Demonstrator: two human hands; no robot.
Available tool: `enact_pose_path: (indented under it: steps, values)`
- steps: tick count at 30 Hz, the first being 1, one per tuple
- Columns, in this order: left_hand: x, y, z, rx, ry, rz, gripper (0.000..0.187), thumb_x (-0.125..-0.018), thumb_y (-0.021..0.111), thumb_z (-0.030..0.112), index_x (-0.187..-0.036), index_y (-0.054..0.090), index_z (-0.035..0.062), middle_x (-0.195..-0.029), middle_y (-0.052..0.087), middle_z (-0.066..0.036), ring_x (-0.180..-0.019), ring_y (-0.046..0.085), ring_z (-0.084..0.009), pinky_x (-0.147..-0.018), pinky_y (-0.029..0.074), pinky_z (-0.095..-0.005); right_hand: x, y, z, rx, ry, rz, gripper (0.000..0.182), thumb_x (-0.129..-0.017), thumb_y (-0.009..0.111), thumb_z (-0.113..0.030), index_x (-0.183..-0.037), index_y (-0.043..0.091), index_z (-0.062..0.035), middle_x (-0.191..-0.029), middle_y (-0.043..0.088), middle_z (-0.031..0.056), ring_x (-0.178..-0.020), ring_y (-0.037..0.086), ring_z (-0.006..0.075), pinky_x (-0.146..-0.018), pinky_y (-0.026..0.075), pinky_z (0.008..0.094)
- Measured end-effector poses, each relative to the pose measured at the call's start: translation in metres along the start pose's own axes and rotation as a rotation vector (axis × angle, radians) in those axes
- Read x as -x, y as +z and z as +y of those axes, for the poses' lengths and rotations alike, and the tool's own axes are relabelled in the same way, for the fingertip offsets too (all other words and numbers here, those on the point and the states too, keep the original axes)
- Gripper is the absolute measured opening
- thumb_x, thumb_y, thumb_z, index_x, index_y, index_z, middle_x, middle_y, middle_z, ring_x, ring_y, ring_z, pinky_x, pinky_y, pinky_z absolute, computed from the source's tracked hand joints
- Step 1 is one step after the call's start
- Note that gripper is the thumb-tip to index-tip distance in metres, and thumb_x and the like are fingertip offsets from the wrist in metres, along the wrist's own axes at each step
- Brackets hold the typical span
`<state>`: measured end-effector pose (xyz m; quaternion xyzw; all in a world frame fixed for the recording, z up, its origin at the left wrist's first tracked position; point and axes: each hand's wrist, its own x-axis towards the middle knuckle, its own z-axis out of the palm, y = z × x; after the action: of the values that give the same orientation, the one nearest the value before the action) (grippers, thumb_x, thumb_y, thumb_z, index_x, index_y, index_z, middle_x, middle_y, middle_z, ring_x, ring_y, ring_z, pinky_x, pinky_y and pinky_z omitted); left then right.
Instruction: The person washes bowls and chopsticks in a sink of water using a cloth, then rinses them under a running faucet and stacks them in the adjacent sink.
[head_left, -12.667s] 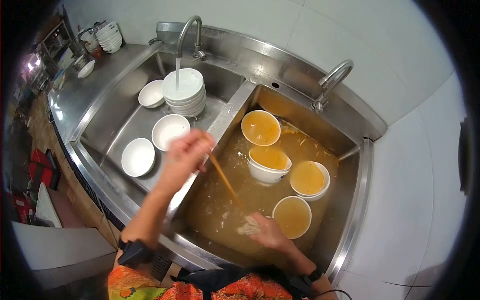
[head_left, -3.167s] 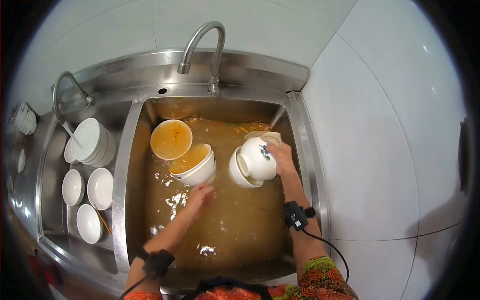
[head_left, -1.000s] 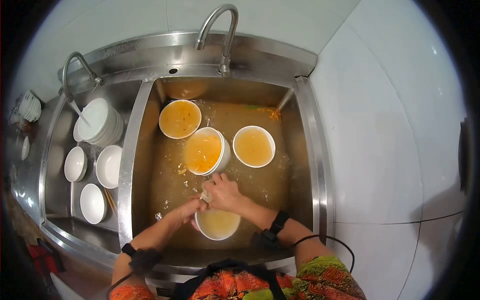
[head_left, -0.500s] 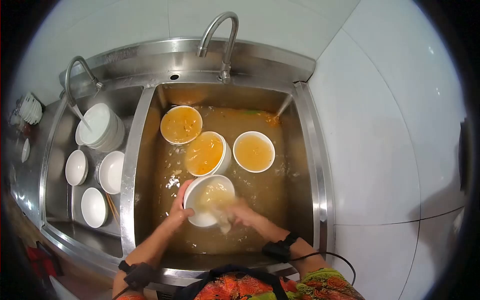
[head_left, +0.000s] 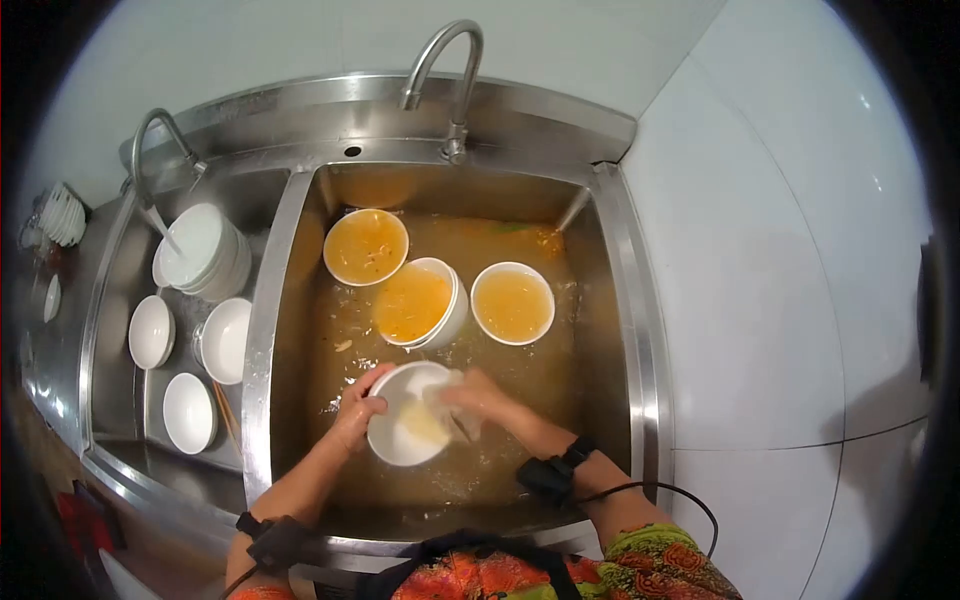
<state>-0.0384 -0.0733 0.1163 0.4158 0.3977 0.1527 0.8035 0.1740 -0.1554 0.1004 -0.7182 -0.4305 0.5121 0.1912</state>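
Note:
My left hand [head_left: 358, 410] grips the left rim of a white bowl [head_left: 398, 442], thumb over the edge. The bowl is tilted, with a little cloudy liquid in its bottom. At its right rim, my right hand [head_left: 480, 396] is closed on a pale cloth [head_left: 460, 422], blurred by motion and pressed against the bowl's inside. Just beyond, a tilted stack of white bowls [head_left: 455, 315] sits in murky water, orange liquid in the top one. Two more bowls stand near it, one at the far left [head_left: 366, 247] and one to the right [head_left: 512, 304], both full of orange-brown liquid.
A steel divider [head_left: 268, 330] separates this basin from the left one. There, a tap [head_left: 165, 130] runs onto stacked white bowls [head_left: 205, 250], with several single bowls and chopsticks [head_left: 226, 415] nearby. Another tap [head_left: 455, 100] arches over the back. A tiled wall [head_left: 750, 300] rises at the right.
The bowl in my left hand has come slightly nearer and tipped differently, with less liquid showing in it. My right hand and the cloth have moved up along its right rim.

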Motion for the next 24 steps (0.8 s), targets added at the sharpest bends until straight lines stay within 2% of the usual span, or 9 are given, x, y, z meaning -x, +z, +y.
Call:
enact_pose_path:
  steps: [1, 5, 8, 10, 13, 16, 19, 22, 24]
  values:
    - [0.000, 0.000, 0.001, 0.103, 0.078, 0.036, 0.062, -0.058, 0.048, -0.002, -0.120, 0.051, 0.0034, -0.105, 0.057, -0.008, -0.095, 0.054, -0.0174, -0.085, 0.043, -0.0269, 0.002, 0.012, 0.014, -0.417, 0.300, -0.135, 0.042, -0.076, 0.059, -0.041, -0.104, 0.061, -0.0090, -0.078, 0.063, 0.0194, -0.074, 0.064, 0.0329, -0.045, 0.052, 0.0379]
    - [-0.004, 0.008, -0.008, -0.089, 0.242, 0.254, 0.061, -0.057, 0.052, -0.001, -0.118, 0.054, 0.0049, -0.104, 0.055, -0.010, -0.097, 0.054, -0.0198, -0.084, 0.043, -0.0283, 0.030, 0.039, 0.007, -0.459, 0.446, -0.365, 0.053, -0.075, 0.060, -0.046, -0.114, 0.055, -0.0090, -0.093, 0.061, 0.0212, -0.070, 0.064, 0.0338, -0.039, 0.051, 0.0374]
    - [-0.007, 0.004, -0.029, -0.336, 0.312, 0.339, 0.058, -0.058, 0.059, 0.000, -0.115, 0.056, 0.0067, -0.102, 0.053, -0.012, -0.095, 0.054, -0.0225, -0.085, 0.043, -0.0314, 0.021, 0.037, 0.002, 0.059, 0.396, -0.536, 0.057, -0.078, 0.058, -0.046, -0.122, 0.047, -0.0120, -0.094, 0.062, 0.0192, -0.074, 0.063, 0.0365, -0.050, 0.053, 0.0400]
    - [0.001, 0.009, -0.027, -0.304, 0.207, 0.398, 0.056, -0.060, 0.060, 0.001, -0.116, 0.056, 0.0060, -0.102, 0.055, -0.010, -0.093, 0.055, -0.0202, -0.082, 0.044, -0.0309, 0.004, 0.038, 0.007, 0.343, -0.001, -0.183, 0.062, -0.081, 0.054, -0.048, -0.128, 0.039, -0.0112, -0.096, 0.062, 0.0171, -0.081, 0.063, 0.0374, -0.066, 0.053, 0.0417]
    - [0.020, 0.032, -0.011, -0.062, 0.124, 0.365, 0.044, -0.073, 0.062, 0.008, -0.116, 0.054, 0.0055, -0.101, 0.059, -0.007, -0.091, 0.056, -0.0159, -0.078, 0.046, -0.0289, 0.009, 0.033, -0.019, 0.098, -0.076, 0.091, 0.060, -0.084, 0.049, -0.050, -0.128, 0.040, -0.0091, -0.108, 0.059, 0.0134, -0.092, 0.060, 0.0326, -0.077, 0.048, 0.0404]
    - [0.016, 0.033, -0.025, 0.089, 0.046, 0.364, 0.039, -0.083, 0.062, 0.024, -0.116, 0.051, 0.0065, -0.103, 0.058, -0.007, -0.092, 0.056, -0.0174, -0.079, 0.047, -0.0319, -0.044, 0.098, 0.021, -0.475, -0.153, 0.129, 0.057, -0.087, 0.046, -0.048, -0.127, 0.041, -0.0079, -0.116, 0.053, 0.0096, -0.095, 0.057, 0.0264, -0.077, 0.048, 0.0379]
    - [0.003, 0.018, -0.049, 0.355, -0.105, 0.406, 0.046, -0.083, 0.062, 0.037, -0.119, 0.047, 0.0126, -0.110, 0.054, -0.010, -0.096, 0.055, -0.0249, -0.082, 0.047, -0.0413, -0.023, 0.091, -0.008, -0.647, -0.084, -0.204, 0.053, -0.090, 0.044, -0.045, -0.127, 0.038, -0.0078, -0.116, 0.048, 0.0089, -0.103, 0.048, 0.0210, -0.086, 0.042, 0.0348]
    - [-0.011, -0.010, -0.053, 0.438, -0.235, 0.311, 0.047, -0.082, 0.062, 0.041, -0.119, 0.047, 0.0152, -0.111, 0.054, -0.010, -0.096, 0.056, -0.0269, -0.079, 0.049, -0.0450, 0.009, 0.082, -0.010, -0.521, -0.163, -0.442, 0.054, -0.083, 0.061, -0.032, -0.124, 0.037, -0.0067, -0.113, 0.047, 0.0130, -0.107, 0.045, 0.0240, -0.089, 0.039, 0.0370]
    - [-0.002, -0.007, -0.041, 0.367, -0.339, 0.244, 0.053, -0.081, 0.058, 0.051, -0.118, 0.047, 0.0155, -0.112, 0.054, -0.010, -0.097, 0.057, -0.0280, -0.073, 0.050, -0.0498, 0.014, 0.080, 0.000, 0.172, -0.576, -0.185, 0.065, -0.072, 0.072, -0.022, -0.123, 0.036, -0.0042, -0.105, 0.050, 0.0155, -0.101, 0.050, 0.0298, -0.087, 0.041, 0.0388]
